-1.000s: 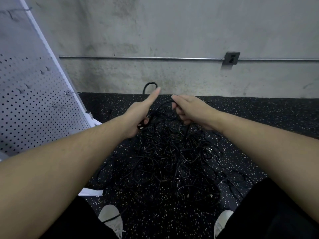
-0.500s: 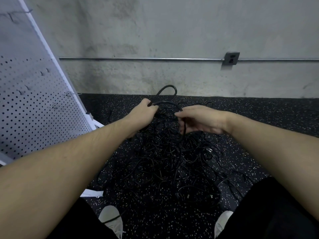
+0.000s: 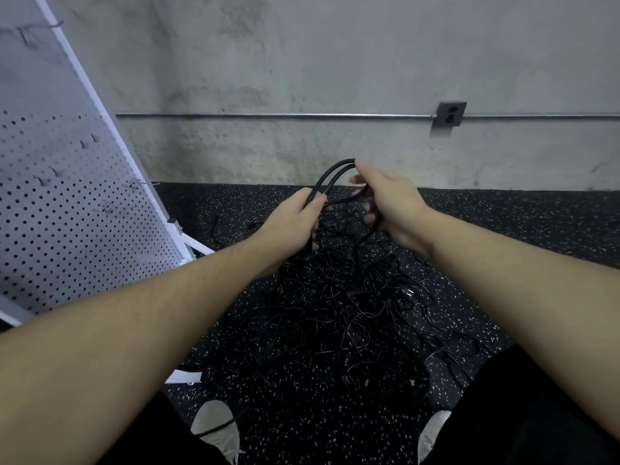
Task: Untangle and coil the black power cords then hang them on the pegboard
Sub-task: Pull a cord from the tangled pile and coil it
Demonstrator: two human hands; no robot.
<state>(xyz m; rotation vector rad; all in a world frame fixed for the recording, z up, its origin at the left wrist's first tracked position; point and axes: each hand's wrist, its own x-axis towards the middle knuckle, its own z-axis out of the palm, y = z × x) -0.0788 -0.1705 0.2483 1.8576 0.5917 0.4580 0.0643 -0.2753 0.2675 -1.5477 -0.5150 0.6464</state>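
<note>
A doubled loop of black cord [image 3: 330,178] arches up at the centre of the frame, held at both ends. The left hand [image 3: 291,220] grips its lower left end, fingers curled round the strands; the right hand [image 3: 389,203] holds the upper right end, thumb and fingers closed on the cord. Below and between the forearms lies the tangled pile of black cords [image 3: 339,310], spread over the speckled black floor [image 3: 503,229] and partly hidden by the hands. The white pegboard [image 3: 67,209] leans at the left of the frame, with small hooks [image 3: 107,207] on it. Behind runs a concrete wall [image 3: 335,62] with a metal conduit [image 3: 268,116] and an outlet box [image 3: 450,114] at upper right. Two light shoes [image 3: 218,427] show at the bottom edge.
</note>
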